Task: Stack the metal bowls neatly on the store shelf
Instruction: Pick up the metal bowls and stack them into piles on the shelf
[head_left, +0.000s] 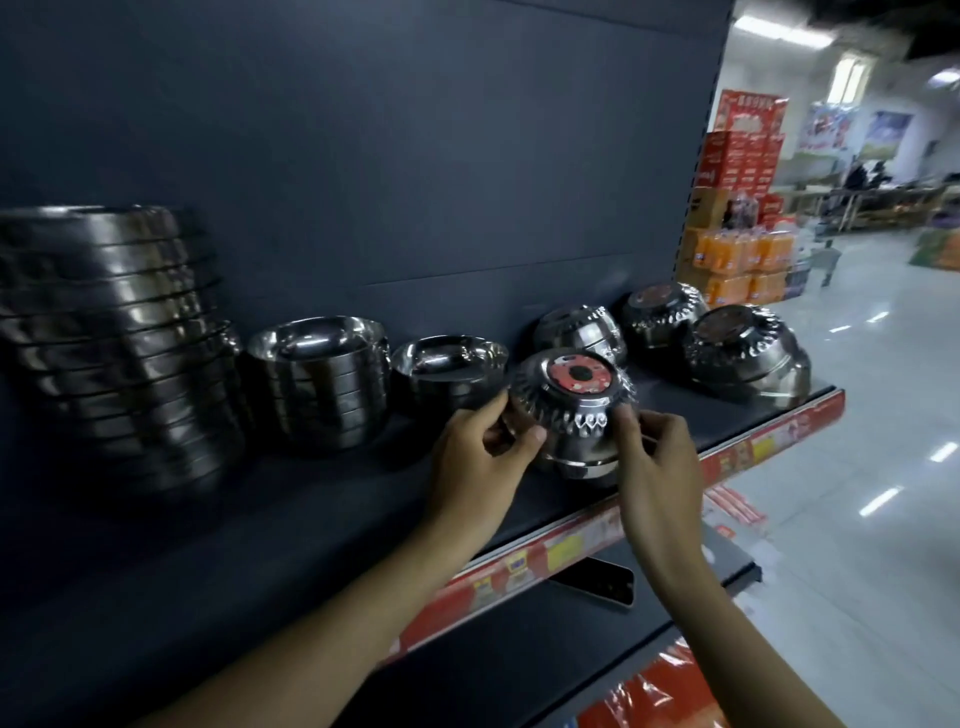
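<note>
Both hands are on one thing here: the left hand (483, 457) and right hand (660, 467) pinch opposite sides of an upside-down embossed steel bowl (569, 402), red sticker on its base facing up. It sits on top of another inverted bowl (576, 467) near the front of the dark shelf (311, 519). My guess is it's two-handed so it lands centred. Three more inverted bowls (743, 358) wait further right, not nested yet. The plain upright stacks (322, 384) on the left look tidy already.
</note>
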